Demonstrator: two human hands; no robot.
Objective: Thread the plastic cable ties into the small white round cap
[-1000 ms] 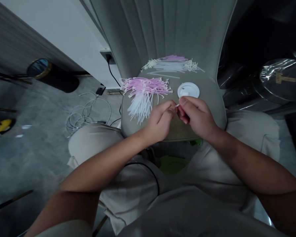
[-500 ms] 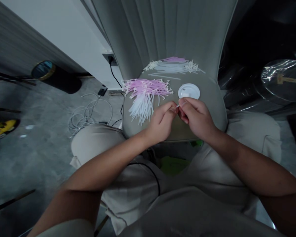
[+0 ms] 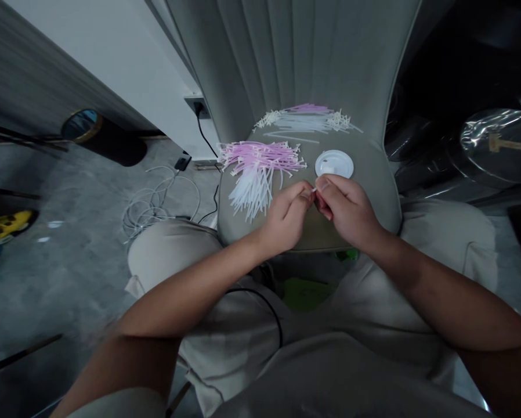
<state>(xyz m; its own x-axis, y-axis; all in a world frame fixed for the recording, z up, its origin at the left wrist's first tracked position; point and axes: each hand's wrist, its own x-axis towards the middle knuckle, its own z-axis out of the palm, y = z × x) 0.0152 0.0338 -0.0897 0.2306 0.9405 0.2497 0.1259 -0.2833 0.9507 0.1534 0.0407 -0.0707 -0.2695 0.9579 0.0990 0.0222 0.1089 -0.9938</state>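
Observation:
My left hand (image 3: 290, 212) and my right hand (image 3: 345, 203) meet above the front of a grey chair seat (image 3: 373, 200), both with fingers closed in a pinch. Between the fingertips shows a small white piece (image 3: 314, 190), mostly hidden, whose kind I cannot make out. Just beyond my right hand lies a round white dish (image 3: 335, 155) with something small and white in it. To the left of my hands is a heap of thin pink sticks (image 3: 260, 154) with pale ends, over a fan of white sticks (image 3: 252, 191).
Toward the backrest lies another row of white and pink sticks (image 3: 304, 121) with pale tips at both ends. A coiled grey cable (image 3: 156, 200) is on the floor at left, near a dark cylinder (image 3: 112, 139). A plug sits in a wall socket (image 3: 197, 107). Clear plastic-wrapped things (image 3: 491, 139) stand at right.
The whole view has shifted slightly. My hands keep the same pinch together, with the small white piece still between the fingertips.

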